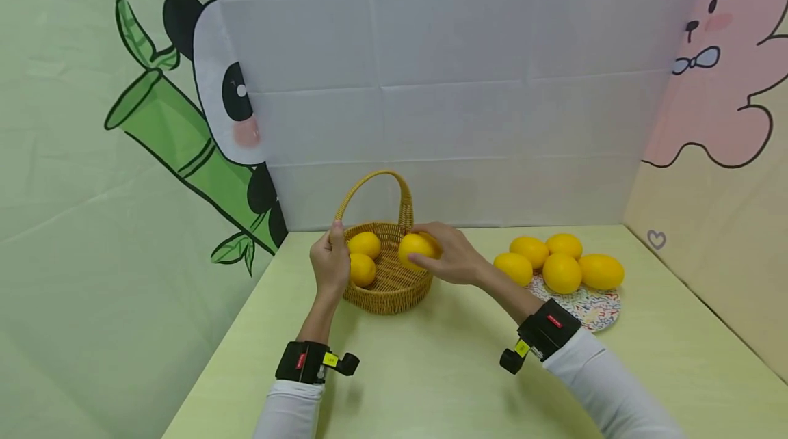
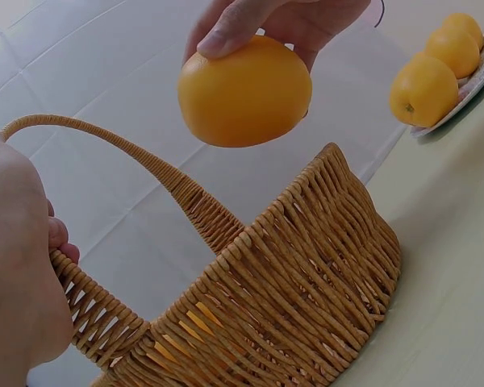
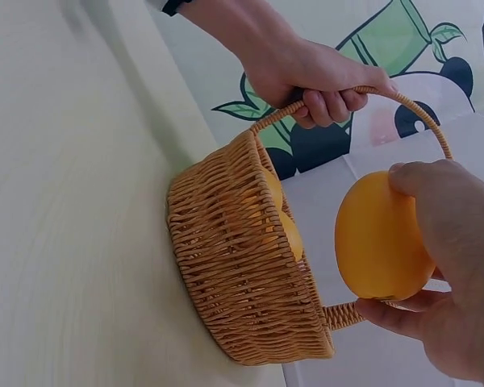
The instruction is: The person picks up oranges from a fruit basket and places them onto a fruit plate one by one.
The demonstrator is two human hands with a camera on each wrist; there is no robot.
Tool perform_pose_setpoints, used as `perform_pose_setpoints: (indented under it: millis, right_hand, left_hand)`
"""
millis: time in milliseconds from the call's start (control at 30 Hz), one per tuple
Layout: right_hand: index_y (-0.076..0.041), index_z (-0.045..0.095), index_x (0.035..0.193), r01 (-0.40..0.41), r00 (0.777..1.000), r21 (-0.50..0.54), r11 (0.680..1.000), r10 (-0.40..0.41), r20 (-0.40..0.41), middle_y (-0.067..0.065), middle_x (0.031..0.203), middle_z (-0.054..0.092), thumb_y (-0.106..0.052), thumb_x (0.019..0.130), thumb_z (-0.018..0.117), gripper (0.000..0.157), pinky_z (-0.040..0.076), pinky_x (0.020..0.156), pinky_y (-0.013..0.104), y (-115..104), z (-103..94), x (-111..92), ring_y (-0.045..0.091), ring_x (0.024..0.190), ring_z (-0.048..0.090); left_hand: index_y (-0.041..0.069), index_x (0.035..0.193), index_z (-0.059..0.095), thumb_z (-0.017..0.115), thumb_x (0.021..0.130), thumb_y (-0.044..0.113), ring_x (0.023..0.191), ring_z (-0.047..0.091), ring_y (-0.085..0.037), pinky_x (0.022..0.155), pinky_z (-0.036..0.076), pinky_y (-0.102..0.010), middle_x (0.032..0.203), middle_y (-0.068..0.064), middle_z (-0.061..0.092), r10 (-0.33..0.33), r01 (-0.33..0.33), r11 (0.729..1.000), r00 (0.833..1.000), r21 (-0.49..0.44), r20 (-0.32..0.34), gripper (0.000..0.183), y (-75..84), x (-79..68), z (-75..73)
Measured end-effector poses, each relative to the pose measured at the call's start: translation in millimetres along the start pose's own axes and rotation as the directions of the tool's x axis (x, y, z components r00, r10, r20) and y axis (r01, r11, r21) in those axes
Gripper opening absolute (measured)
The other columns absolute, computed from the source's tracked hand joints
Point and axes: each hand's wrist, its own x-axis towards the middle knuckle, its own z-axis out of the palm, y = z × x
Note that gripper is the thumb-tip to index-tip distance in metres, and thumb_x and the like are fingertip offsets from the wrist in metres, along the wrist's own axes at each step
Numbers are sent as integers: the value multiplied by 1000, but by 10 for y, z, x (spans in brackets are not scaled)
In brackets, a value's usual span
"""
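Observation:
A round wicker basket (image 1: 388, 301) with a tall arched handle (image 3: 419, 113) stands on the table. My left hand (image 1: 330, 262) grips the left side of this handle, fingers curled round it. Two yellow fruits (image 1: 364, 245) lie inside, at the basket's left. My right hand (image 1: 454, 256) holds another oval, lemon-like yellow fruit (image 1: 415, 250) between thumb and fingers. In the left wrist view, that held fruit (image 2: 244, 93) hangs above the basket's rim, apart from it. The right wrist view shows the thumb on one side of the fruit and fingers at its end.
To the right, a patterned plate (image 1: 600, 309) bears several more yellow fruits (image 1: 561, 273), with the right forearm passing just in front. The pale table (image 1: 431, 370) meets a white cloth backdrop (image 1: 455, 117) behind the basket. Cartoon-printed cloths hang on both sides.

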Motion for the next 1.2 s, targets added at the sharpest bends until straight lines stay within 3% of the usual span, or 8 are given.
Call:
perform_pose_setpoints:
  millis: [433,833,1200]
  right_hand:
    - [-7,63,133,65,993,25,998,-62,-100,7,130,63,-34,94,75,49,56,73,35,76,-112,-317,17,104,60]
    - [-4,64,132,72,987,26,997,-68,-144,8,131,64,-32,92,78,51,58,81,40,149,-195,-600,19,112,60]
    - [-4,65,132,27,985,-3,1000,-27,-170,8,132,63,-28,89,81,52,56,85,43,208,-370,-831,20,115,59]
  left_hand:
    - [15,58,37,44,106,55,40,27,-11,37,18,-21,49,3,33,-8,8,1000,1000,17,2,63,14,12,-2]
    - [14,59,38,45,106,57,42,27,-12,39,18,-22,51,2,32,-21,21,999,1000,28,-11,64,12,0,3]
    - [14,58,37,45,106,55,41,26,-11,38,18,-22,50,3,32,-20,20,1000,1000,23,-14,64,14,-10,-2]
